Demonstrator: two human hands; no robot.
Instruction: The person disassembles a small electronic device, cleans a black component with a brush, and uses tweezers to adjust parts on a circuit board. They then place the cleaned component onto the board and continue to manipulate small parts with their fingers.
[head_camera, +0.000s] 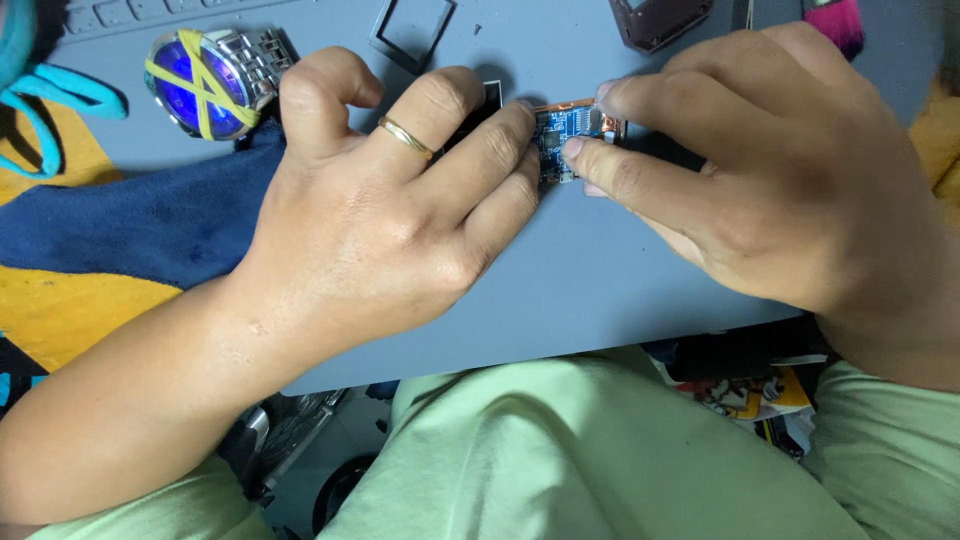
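Far left: wristwatch (212, 82) with a blue dial and yellow bands crossed over its face, parked at the edge of the grey mat (600, 290), out of my way. Blue cloth (150, 225) lies just under it. My left hand (385, 215) lies flat, fingertips pressing down to pin the small blue circuit board (562, 135) against the mat. My right hand (790, 165) is pinched, thumb and forefinger closed on the board's right end. Black frame (412, 30) up top, pink brush (838, 22) far right.
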